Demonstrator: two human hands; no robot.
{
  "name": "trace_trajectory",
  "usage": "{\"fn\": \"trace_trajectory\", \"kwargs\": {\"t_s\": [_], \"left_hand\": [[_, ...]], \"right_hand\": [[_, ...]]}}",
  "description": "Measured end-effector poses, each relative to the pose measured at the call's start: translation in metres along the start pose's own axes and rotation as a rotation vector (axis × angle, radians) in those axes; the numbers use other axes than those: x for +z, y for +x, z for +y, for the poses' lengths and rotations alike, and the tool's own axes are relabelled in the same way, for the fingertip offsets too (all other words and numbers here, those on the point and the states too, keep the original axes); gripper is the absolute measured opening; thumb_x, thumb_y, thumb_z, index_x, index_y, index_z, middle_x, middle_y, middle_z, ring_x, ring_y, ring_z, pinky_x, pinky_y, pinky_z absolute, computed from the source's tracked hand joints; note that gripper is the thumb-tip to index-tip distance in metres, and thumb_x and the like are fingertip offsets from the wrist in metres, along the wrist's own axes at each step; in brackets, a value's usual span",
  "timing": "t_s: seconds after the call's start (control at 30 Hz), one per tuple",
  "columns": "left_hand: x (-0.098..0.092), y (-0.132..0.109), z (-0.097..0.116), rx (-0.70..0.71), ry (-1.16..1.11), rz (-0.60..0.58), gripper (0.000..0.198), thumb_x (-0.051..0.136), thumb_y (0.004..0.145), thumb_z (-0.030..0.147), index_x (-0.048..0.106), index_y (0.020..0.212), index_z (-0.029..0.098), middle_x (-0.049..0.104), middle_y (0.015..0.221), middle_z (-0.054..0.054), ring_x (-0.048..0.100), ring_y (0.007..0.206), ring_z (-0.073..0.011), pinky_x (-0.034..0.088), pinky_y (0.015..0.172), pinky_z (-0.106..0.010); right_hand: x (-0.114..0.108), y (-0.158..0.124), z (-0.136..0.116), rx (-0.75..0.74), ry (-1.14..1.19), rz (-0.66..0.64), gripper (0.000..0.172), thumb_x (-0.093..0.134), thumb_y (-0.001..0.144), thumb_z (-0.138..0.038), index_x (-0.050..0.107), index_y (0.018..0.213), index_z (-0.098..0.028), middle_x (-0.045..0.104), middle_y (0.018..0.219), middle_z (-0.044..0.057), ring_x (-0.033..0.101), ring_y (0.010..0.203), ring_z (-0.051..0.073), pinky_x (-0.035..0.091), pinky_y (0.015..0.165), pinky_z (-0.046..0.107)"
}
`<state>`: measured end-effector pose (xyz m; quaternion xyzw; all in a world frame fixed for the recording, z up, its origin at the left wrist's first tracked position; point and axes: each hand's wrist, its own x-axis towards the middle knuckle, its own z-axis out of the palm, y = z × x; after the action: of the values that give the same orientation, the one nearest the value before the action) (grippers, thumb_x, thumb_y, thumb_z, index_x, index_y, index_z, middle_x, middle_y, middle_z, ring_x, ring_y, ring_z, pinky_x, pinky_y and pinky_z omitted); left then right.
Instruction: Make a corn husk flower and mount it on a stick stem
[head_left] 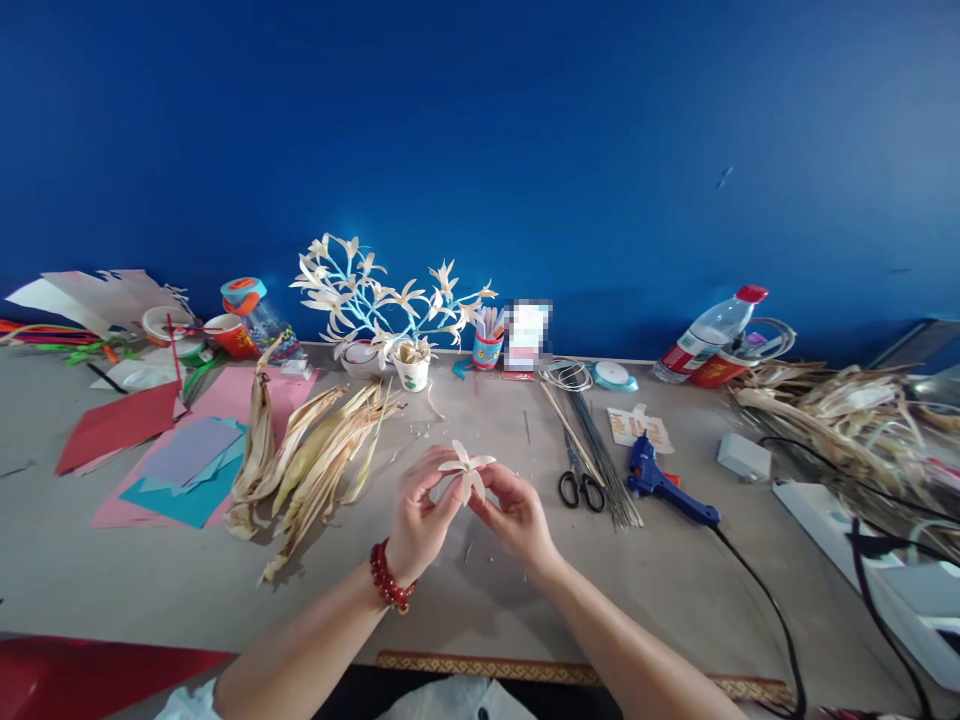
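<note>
Between my two hands is a pale corn-husk flower (464, 465) with several narrow petals spread outward, facing up. My left hand (424, 505), with red beads at the wrist, pinches it from the left. From the right, my right hand (519, 512) closes its thumb and fingertips on the petals. Both hands are just above the table; the flower's underside is hidden by my fingers. Beyond them, similar flowers on light-blue stems (375, 300) rise from a small white cup (412, 370). Dried corn husks (322, 455) lie to the left of my hands.
Black-handled scissors (581, 490), dark wires (600, 455) and a blue glue gun (667, 482) with a trailing cord lie right. A plastic bottle (709, 335) leans beyond them. Farther right are a power strip (862, 575) and more husks (832, 405). Coloured paper (120, 425) lies left.
</note>
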<state>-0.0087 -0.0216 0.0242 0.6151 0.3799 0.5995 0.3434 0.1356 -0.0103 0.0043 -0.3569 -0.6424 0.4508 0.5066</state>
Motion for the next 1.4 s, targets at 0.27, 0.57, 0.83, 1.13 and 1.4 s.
{"fn": "trace_trajectory", "kwargs": {"t_s": [0.27,0.57,0.83,1.13,1.4], "left_hand": [[-0.001,-0.001,0.001,0.023,0.036,-0.018,0.02,0.056,0.094,0.023,0.077,0.095,0.022,0.074,0.102,-0.01,0.064,0.1,-0.0254,0.047,0.094,-0.04],[-0.001,-0.002,-0.002,0.017,0.026,-0.008,0.021,0.056,0.095,0.024,0.076,0.097,0.021,0.074,0.103,-0.01,0.065,0.102,-0.0253,0.049,0.094,-0.039],[-0.001,-0.003,-0.012,-0.094,-0.105,-0.049,0.019,0.06,0.094,0.029,0.071,0.105,0.019,0.072,0.115,-0.01,0.067,0.11,-0.0262,0.051,0.096,-0.039],[0.002,-0.002,-0.009,-0.162,-0.168,0.038,0.018,0.059,0.094,0.032,0.069,0.085,0.019,0.068,0.087,-0.004,0.065,0.089,-0.0177,0.051,0.084,-0.029],[0.003,0.001,-0.007,-0.188,-0.288,-0.016,0.019,0.058,0.095,0.031,0.066,0.083,0.018,0.064,0.079,-0.002,0.06,0.078,-0.0144,0.049,0.078,-0.026]], "right_hand": [[0.0,0.0,0.001,0.004,0.024,0.004,0.024,0.066,0.089,-0.039,0.067,0.074,-0.02,0.067,0.077,0.003,0.06,0.076,0.019,0.047,0.075,0.03],[0.0,-0.001,0.001,-0.003,0.027,-0.006,0.022,0.067,0.089,-0.037,0.067,0.075,-0.02,0.066,0.077,0.003,0.06,0.077,0.019,0.047,0.077,0.03],[-0.003,-0.003,0.01,0.032,0.101,-0.011,0.022,0.068,0.088,-0.038,0.068,0.079,-0.018,0.064,0.078,0.003,0.057,0.077,0.017,0.045,0.075,0.028],[0.0,-0.005,0.006,0.095,0.176,-0.022,0.016,0.072,0.086,-0.031,0.067,0.079,-0.018,0.062,0.076,0.001,0.055,0.075,0.015,0.043,0.071,0.026],[-0.001,-0.006,0.003,0.106,0.184,-0.031,0.018,0.072,0.085,-0.033,0.066,0.076,-0.018,0.061,0.075,0.001,0.054,0.072,0.014,0.042,0.067,0.025]]}}
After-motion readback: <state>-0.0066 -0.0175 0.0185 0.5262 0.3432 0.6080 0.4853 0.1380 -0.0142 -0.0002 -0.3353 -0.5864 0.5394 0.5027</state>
